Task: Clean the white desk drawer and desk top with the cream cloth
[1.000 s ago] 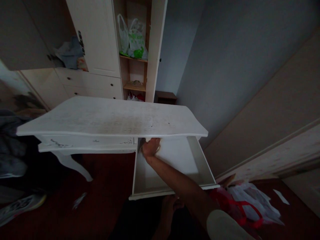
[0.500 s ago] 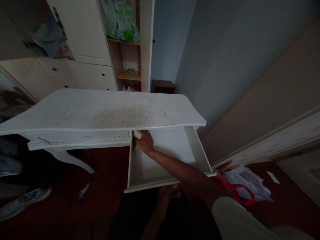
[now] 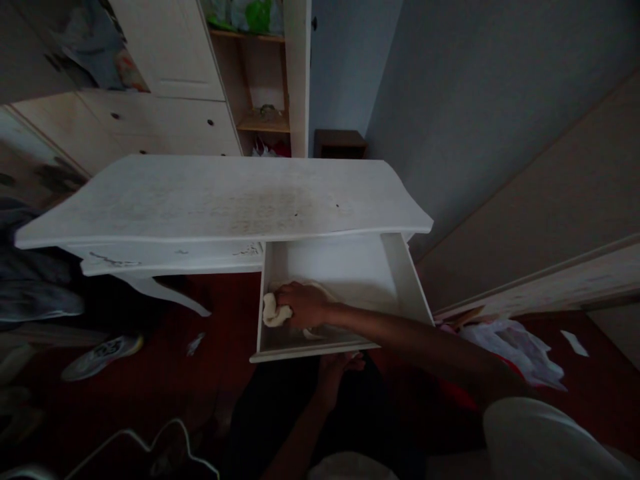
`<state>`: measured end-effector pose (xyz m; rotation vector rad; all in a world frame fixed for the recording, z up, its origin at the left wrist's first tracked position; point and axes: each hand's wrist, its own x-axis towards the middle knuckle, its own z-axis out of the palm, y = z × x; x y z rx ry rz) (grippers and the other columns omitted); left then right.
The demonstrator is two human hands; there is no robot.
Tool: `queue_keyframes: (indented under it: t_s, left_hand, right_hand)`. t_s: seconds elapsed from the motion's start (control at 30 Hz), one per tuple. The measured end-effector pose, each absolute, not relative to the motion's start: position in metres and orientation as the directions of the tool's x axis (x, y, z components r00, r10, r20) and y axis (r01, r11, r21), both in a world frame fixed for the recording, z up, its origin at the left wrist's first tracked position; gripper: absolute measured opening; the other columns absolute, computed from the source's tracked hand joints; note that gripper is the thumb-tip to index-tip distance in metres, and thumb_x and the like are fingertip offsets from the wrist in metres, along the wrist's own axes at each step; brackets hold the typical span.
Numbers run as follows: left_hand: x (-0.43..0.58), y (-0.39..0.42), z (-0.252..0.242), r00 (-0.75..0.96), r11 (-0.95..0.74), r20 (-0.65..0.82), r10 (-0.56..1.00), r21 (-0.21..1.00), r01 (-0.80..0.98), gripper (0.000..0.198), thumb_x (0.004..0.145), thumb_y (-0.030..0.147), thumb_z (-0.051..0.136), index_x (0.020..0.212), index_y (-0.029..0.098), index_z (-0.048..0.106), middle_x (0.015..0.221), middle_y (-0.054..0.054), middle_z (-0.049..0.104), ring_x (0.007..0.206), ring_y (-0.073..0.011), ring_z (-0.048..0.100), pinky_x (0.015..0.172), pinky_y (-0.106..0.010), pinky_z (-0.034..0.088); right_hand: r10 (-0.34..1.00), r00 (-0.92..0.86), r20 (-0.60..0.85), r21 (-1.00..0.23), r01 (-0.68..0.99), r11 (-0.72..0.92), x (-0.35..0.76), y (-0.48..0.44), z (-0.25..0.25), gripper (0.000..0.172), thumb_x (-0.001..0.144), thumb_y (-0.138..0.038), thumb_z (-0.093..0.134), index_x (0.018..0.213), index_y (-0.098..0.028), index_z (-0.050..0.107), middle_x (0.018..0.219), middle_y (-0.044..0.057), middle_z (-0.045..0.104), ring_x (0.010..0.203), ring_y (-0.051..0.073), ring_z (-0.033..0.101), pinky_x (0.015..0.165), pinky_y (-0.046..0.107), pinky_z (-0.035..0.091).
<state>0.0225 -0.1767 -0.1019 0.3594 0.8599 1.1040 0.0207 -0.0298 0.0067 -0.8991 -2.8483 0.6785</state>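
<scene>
My right hand [image 3: 306, 305] is inside the pulled-out white drawer [image 3: 345, 257], closed on a bunched cream cloth [image 3: 276, 311]. The cloth presses against the drawer's left side, near the front corner, and a loose end shows below the hand. My left hand [image 3: 339, 370] is just under the drawer's front edge, above my dark-clothed lap. Its fingers point to the right, loosely bent and apart, with nothing visible in them; the drawer front hides part of the hand. Above the drawer is the white desk [image 3: 190, 193], its top marked with dark smudges.
A white wardrobe [image 3: 185, 63] with open doors and shelves stands behind the desk. On the red floor [image 3: 225, 300] are a shoe [image 3: 103, 357] at left and a white plastic bag [image 3: 520, 350] at right. A pale wall panel [image 3: 540, 193] runs along the right.
My right hand has moved the cloth from the drawer's back left corner toward the front along the left side. My left hand stays under the drawer front. The view has tilted down slightly.
</scene>
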Motion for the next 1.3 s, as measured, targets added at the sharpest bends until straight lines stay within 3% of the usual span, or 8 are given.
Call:
queue_keyframes:
  t_s: [0.2,0.37,0.6,0.73,0.83,1.0,1.17,1.3]
  left_hand:
    - [0.022,-0.177,-0.100,0.168,0.404,-0.390,0.905,0.673,-0.619,0.052,0.059,0.053,0.086,0.085,0.009,0.074,0.078,-0.011,0.075,0.066,-0.0225,0.070,0.064,-0.034,0.058]
    - [0.022,-0.178,-0.102,0.151,0.397,-0.393,0.907,0.678,-0.618,0.053,0.058,0.054,0.086,0.085,0.010,0.073,0.076,-0.011,0.075,0.063,-0.0217,0.070,0.063,-0.034,0.058]
    - [0.022,-0.181,-0.108,0.155,0.411,-0.405,0.901,0.682,-0.605,0.052,0.061,0.053,0.084,0.085,0.009,0.074,0.079,-0.012,0.076,0.065,-0.0233,0.071,0.067,-0.036,0.058]
    - [0.023,-0.181,-0.106,0.147,0.431,-0.435,0.889,0.683,-0.590,0.049,0.060,0.052,0.084,0.081,0.009,0.073,0.078,-0.013,0.075,0.066,-0.0256,0.071,0.072,-0.041,0.057]
    - [0.022,-0.180,-0.104,0.139,0.444,-0.451,0.881,0.693,-0.567,0.048,0.058,0.052,0.084,0.078,0.010,0.072,0.075,-0.012,0.075,0.065,-0.0269,0.070,0.073,-0.043,0.056]
    - [0.020,-0.180,-0.108,0.159,0.437,-0.425,0.891,0.710,-0.553,0.044,0.063,0.050,0.082,0.083,0.012,0.073,0.079,-0.011,0.076,0.069,-0.0269,0.071,0.073,-0.042,0.057]
    - [0.019,-0.180,-0.114,0.164,0.451,-0.433,0.886,0.728,-0.516,0.044,0.063,0.050,0.082,0.082,0.011,0.075,0.079,-0.011,0.076,0.070,-0.0277,0.072,0.076,-0.044,0.058]
    - [0.017,-0.181,-0.115,0.170,0.453,-0.428,0.888,0.745,-0.489,0.045,0.065,0.052,0.080,0.082,0.011,0.076,0.078,-0.011,0.076,0.072,-0.0286,0.072,0.083,-0.047,0.057]
  right_hand:
    - [0.293,-0.933,-0.208,-0.362,0.352,0.863,0.018,-0.045,0.020,0.025,0.078,-0.023,0.063,0.102,-0.020,0.071,0.110,0.009,0.068,0.104,0.027,0.061,0.079,0.036,0.050]
    - [0.166,-0.954,-0.248,-0.323,0.243,0.915,0.020,-0.042,0.027,0.024,0.083,-0.016,0.058,0.102,-0.020,0.071,0.108,0.011,0.068,0.096,0.025,0.063,0.074,0.034,0.049]
    - [0.151,-0.907,-0.393,-0.522,0.355,0.775,0.080,-0.032,0.038,0.040,0.073,-0.005,0.059,0.108,-0.020,0.070,0.112,0.008,0.069,0.100,0.022,0.063,0.078,0.029,0.046]
    - [0.243,-0.800,-0.549,-0.576,0.573,0.583,0.133,-0.023,0.044,0.046,0.067,-0.006,0.062,0.111,-0.019,0.070,0.114,0.006,0.069,0.100,0.021,0.063,0.082,0.027,0.046]
    - [0.288,-0.676,-0.678,-0.508,0.714,0.481,0.167,-0.019,0.052,0.051,0.064,-0.005,0.062,0.113,-0.018,0.069,0.109,0.005,0.071,0.095,0.019,0.064,0.080,0.026,0.046]
    - [0.325,-0.475,-0.818,-0.278,0.821,0.499,0.189,-0.017,0.065,0.047,0.064,-0.007,0.064,0.110,-0.016,0.073,0.101,0.007,0.074,0.084,0.019,0.065,0.072,0.025,0.046]
    - [0.333,-0.417,-0.846,-0.148,0.782,0.605,0.177,-0.017,0.066,0.038,0.071,-0.014,0.063,0.108,-0.014,0.074,0.100,0.010,0.075,0.083,0.023,0.068,0.070,0.028,0.046]
    - [0.487,-0.360,-0.796,-0.028,0.825,0.564,0.176,-0.014,0.062,0.033,0.074,-0.018,0.065,0.107,-0.016,0.073,0.104,0.013,0.074,0.093,0.028,0.069,0.073,0.031,0.048]
